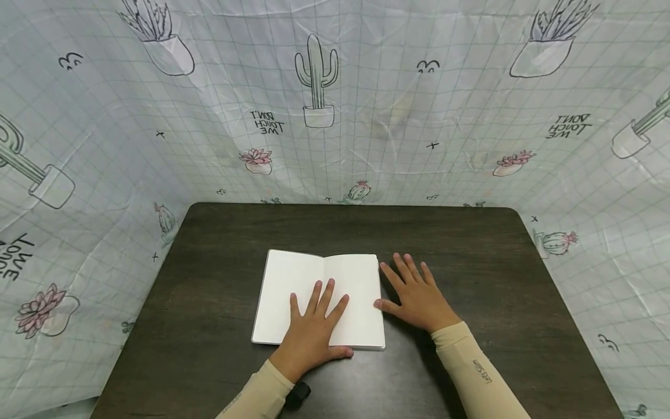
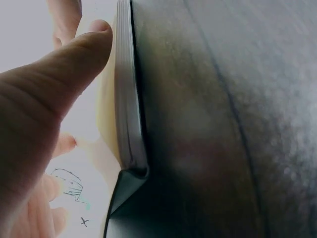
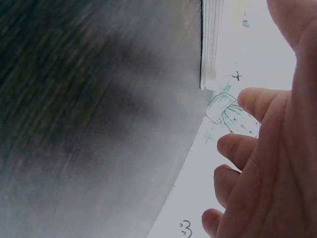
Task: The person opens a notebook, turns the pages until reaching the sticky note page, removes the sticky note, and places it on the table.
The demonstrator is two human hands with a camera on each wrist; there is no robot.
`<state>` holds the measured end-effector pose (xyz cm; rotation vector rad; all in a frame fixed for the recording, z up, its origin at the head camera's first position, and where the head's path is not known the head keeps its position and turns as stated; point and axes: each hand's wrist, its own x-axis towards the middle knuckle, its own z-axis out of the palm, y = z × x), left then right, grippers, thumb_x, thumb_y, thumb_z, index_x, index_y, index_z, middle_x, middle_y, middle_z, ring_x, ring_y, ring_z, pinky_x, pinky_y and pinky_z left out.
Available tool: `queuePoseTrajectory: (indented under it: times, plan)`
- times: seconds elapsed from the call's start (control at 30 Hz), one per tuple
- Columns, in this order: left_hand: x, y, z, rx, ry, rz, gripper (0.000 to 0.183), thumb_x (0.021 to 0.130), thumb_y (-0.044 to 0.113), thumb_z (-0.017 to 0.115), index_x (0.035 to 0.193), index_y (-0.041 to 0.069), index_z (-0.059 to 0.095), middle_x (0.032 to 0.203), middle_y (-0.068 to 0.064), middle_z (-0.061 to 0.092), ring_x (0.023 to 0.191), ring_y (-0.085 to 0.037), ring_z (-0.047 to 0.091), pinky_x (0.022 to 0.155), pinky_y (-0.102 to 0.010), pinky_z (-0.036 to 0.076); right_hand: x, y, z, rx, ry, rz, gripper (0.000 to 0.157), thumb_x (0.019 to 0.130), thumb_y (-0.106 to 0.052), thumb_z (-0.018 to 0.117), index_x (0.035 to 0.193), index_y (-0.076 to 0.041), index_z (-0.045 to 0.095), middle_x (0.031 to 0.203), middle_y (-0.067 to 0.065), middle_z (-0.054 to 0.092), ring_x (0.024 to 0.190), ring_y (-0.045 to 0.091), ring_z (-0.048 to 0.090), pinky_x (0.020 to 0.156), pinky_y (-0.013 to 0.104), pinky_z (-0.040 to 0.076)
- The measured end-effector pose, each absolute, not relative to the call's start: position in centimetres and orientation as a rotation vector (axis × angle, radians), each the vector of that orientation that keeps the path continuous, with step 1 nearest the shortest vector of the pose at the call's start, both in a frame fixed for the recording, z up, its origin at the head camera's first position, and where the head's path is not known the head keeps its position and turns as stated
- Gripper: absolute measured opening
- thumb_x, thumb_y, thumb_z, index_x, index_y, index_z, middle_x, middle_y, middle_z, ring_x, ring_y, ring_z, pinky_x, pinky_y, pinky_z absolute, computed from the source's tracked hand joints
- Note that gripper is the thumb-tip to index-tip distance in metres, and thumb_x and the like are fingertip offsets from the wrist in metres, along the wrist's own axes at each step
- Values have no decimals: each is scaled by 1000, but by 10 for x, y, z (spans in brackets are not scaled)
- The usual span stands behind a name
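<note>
An open notebook (image 1: 290, 273) with blank white pages lies flat on the dark table. My left hand (image 1: 310, 334) is spread over its lower middle, fingers straight across the pages and thumb out by the near edge. The left wrist view shows the notebook's page block (image 2: 128, 99) from the side, over a dark cover. My right hand (image 1: 416, 297) is beside the notebook's right edge, fingers extended and spread, the thumb tip right at the page edge. In the right wrist view a corner of the page stack (image 3: 210, 44) appears near the fingers (image 3: 237, 148).
The dark wood-grain table (image 1: 209, 256) has rounded far corners. A pale cloth (image 1: 377, 75) with cactus drawings and a grid hangs behind it and along both sides. Both forearms wear cream sleeves (image 1: 473, 366), and a small black device (image 1: 298, 394) sits by the left wrist.
</note>
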<state>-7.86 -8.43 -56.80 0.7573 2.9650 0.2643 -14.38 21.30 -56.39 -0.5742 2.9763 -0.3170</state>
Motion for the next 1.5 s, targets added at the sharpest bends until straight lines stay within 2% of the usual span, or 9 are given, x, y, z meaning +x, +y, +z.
queuePoseTrajectory:
  times: [0.5, 0.83, 1.1, 1.33, 1.5]
  plan:
    - [-75, -89, -565, 789, 2995, 254, 110, 84, 85, 68, 171, 27, 35, 182, -11, 10, 168, -37, 10, 117, -84, 22, -143, 213, -564, -600, 2986, -325, 94, 99, -78, 54, 173, -25, 30, 180, 16, 19, 167, 39, 12, 131, 67, 5]
    - [-72, -95, -559, 789, 3010, 279, 113, 88, 82, 68, 174, 21, 27, 182, -12, 8, 168, -35, 11, 124, -76, 21, -141, 213, -560, -607, 2981, -378, 91, 101, -71, 58, 172, -21, 32, 180, 17, 18, 167, 42, 13, 130, 68, 6]
    - [-68, -100, -558, 813, 3070, 286, 114, 89, 75, 74, 174, 20, 24, 182, -12, 9, 168, -34, 13, 126, -69, 26, -142, 214, -559, -614, 2990, -403, 90, 101, -71, 58, 172, -20, 33, 180, 18, 19, 166, 42, 13, 130, 68, 6]
    - [-65, -104, -560, 841, 3142, 349, 114, 88, 68, 81, 174, 16, 26, 182, -14, 12, 167, -35, 18, 125, -66, 31, -143, 213, -562, -602, 2976, -375, 91, 102, -74, 53, 173, -24, 29, 181, 15, 15, 167, 39, 10, 131, 66, 3]
    - [-63, -106, -562, 859, 3199, 333, 115, 87, 66, 83, 173, 15, 27, 181, -15, 16, 165, -37, 23, 123, -64, 35, -142, 212, -561, -619, 2993, -382, 89, 102, -72, 55, 172, -22, 32, 180, 17, 19, 167, 41, 14, 130, 68, 7]
